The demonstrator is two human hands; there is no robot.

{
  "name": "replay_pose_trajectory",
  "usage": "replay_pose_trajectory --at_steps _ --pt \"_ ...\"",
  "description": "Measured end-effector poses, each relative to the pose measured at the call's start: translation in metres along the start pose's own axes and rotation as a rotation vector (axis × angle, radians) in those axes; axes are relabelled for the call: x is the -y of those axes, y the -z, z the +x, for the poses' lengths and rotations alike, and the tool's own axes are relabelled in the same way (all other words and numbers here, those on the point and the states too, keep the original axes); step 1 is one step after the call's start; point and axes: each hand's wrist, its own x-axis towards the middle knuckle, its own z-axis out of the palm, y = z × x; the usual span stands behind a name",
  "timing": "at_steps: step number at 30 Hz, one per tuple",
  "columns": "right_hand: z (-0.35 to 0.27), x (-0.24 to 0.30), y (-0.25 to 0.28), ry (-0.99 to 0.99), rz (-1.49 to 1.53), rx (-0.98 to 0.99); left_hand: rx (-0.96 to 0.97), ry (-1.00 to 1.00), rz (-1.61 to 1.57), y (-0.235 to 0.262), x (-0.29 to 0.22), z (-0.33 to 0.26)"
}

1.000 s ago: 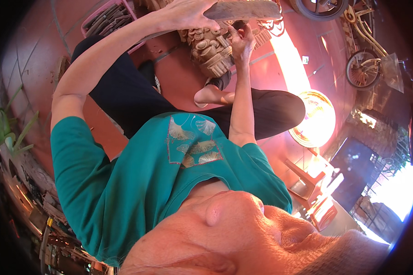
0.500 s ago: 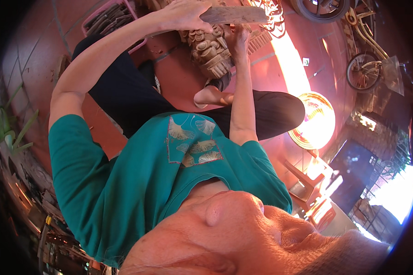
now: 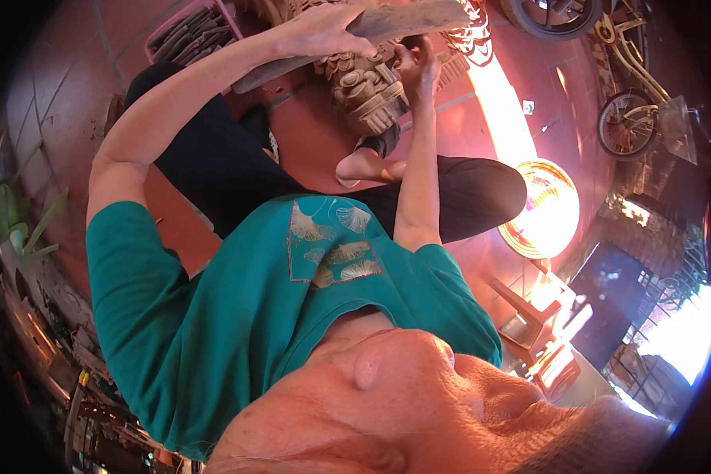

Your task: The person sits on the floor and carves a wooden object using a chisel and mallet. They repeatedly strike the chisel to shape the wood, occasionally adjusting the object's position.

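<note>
My left hand (image 3: 324, 31) is closed around a long, flat, worn piece of wood (image 3: 411, 20), gripping it near its middle. The wood slants, its right end higher than its left, and passes over a carved wooden block (image 3: 367, 95) covered in rounded scroll reliefs. Just right of the carving, below the wood's right half, is my right hand (image 3: 419, 71) with curled fingers. Something dark shows at those fingertips, but what they hold is too small to make out. My bare foot (image 3: 359, 167) lies just below the carving.
A pink basket (image 3: 237, 28) of dark, slender tools stands at upper left on the red tiled floor. A round woven tray (image 3: 541, 209) lies sunlit by my right knee. Wheels (image 3: 628, 122) and a bicycle-like frame stand at upper right, a wooden chair (image 3: 529, 316) below.
The piece of wood has tilted: its right end rose and its left end dropped into view below my left wrist. My right hand shifted slightly down and right, apart from the wood.
</note>
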Motion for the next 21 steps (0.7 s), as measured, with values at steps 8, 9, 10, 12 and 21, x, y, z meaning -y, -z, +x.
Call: replay_pose_trajectory --at_steps 8,9,10,12,21 --pt "-0.010 -0.006 0.008 -0.123 0.154 -0.003 -0.181 -0.215 0.037 0.010 0.001 0.001" --pt "-0.009 -0.004 0.007 -0.134 0.148 0.012 -0.134 -0.159 0.013 0.012 -0.005 -0.001" --pt "-0.009 -0.004 0.005 -0.142 0.149 0.017 -0.088 -0.102 -0.011 0.013 -0.008 -0.003" --pt "-0.009 -0.006 0.008 -0.162 0.135 0.017 -0.042 -0.050 -0.048 0.007 -0.008 -0.004" --pt "-0.007 0.002 -0.003 -0.049 0.074 0.027 -0.015 -0.017 0.014 0.016 -0.012 -0.006"
